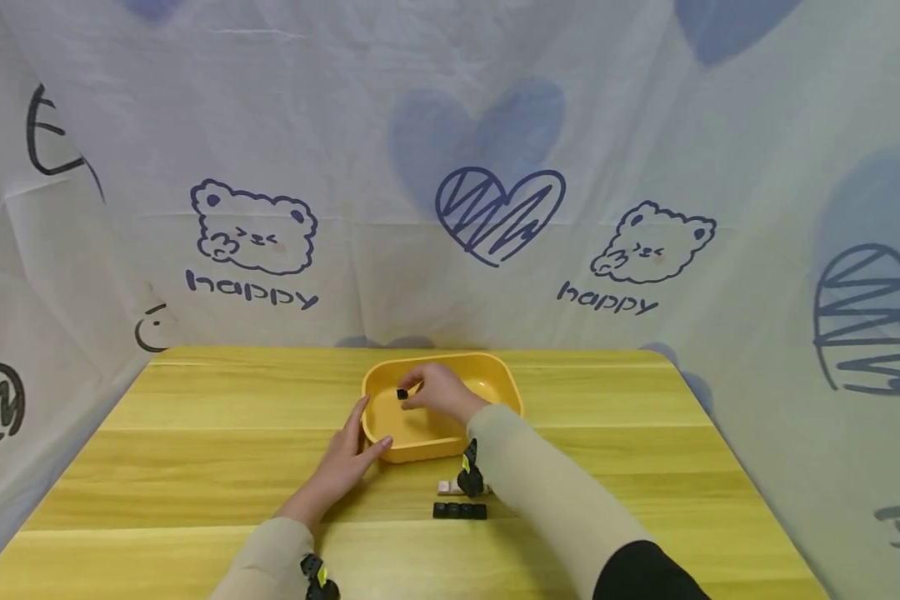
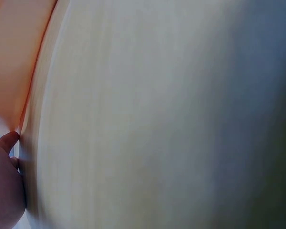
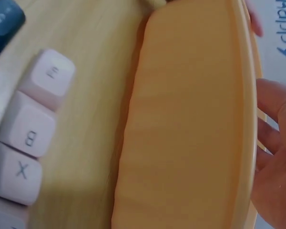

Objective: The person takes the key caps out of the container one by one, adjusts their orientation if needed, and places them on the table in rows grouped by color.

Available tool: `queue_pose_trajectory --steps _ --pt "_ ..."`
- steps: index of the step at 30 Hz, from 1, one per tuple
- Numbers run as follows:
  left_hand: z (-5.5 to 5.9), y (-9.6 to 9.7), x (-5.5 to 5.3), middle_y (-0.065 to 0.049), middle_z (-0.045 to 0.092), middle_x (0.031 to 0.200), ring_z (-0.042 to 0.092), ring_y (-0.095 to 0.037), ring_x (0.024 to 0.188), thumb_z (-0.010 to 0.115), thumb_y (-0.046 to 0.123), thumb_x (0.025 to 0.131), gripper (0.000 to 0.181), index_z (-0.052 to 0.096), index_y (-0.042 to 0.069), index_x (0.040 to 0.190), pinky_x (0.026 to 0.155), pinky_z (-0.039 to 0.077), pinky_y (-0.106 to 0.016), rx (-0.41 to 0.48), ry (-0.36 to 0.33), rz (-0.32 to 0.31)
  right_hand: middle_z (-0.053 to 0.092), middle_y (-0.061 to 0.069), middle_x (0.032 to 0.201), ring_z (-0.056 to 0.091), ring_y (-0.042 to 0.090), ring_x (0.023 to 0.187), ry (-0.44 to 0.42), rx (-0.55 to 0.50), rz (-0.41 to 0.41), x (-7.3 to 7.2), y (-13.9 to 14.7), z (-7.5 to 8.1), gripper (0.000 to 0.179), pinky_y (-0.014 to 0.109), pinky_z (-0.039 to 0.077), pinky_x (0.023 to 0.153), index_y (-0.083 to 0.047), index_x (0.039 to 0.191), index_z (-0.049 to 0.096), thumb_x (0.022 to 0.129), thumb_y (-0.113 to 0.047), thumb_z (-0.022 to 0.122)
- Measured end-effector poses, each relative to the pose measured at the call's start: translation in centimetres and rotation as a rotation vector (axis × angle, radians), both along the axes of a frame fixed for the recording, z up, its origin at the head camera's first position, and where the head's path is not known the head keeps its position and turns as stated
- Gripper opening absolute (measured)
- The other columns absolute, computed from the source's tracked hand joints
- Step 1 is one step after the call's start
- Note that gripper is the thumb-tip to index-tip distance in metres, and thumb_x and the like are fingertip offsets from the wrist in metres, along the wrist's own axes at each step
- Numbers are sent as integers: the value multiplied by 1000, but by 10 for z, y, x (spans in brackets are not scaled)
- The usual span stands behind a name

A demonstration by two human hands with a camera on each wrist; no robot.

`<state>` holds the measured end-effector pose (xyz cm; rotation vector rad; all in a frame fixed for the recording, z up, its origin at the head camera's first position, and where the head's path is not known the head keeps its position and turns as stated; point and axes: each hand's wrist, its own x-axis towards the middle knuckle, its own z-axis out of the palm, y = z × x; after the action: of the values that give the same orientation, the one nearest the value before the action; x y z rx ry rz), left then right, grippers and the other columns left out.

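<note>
A small black keycap (image 1: 402, 394) is pinched between the thumb and fingers of my right hand (image 1: 438, 389), inside the outline of the yellow basin (image 1: 420, 452). Extended fingers of my left hand (image 1: 342, 458) rest against the basin's left side, with the thumb at its front left corner. In front of the basin lies a row of white keycaps (image 1: 446, 487), partly covered by the right wrist's camera. A row of black keycaps (image 1: 459, 511) sits nearer to me. The right wrist view shows white keycaps (image 3: 31, 126) marked with letters; the held keycap is hidden there.
The wooden table (image 1: 195, 467) extends to both sides of the basin. Behind it hangs a pale cloth (image 1: 375, 275) printed with bears, hearts and the word "happy". Cameras are strapped to both wrists.
</note>
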<state>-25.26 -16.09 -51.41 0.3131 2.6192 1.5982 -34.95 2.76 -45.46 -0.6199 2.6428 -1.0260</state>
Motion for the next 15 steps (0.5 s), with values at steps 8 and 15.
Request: queue_pose_trajectory --steps 8,15 --pt "-2 -1 0 -25 15 158 15 -40 144 60 33 98 83 7 10 157 114 14 -55 -7 3 3 68 9 118 63 20 100 -38 33 71 -9 -2 -3 39 33 50 90 -4 118 70 81 -11 80" --pt "-3 -1 -1 -25 18 157 18 -39 143 62 36 97 85 8 9 157 114 17 -55 -4 25 3 66 8 121 60 25 107 -58 43 154 -11 -6 -3 44 30 47 91 -3 121 69 78 -7 81"
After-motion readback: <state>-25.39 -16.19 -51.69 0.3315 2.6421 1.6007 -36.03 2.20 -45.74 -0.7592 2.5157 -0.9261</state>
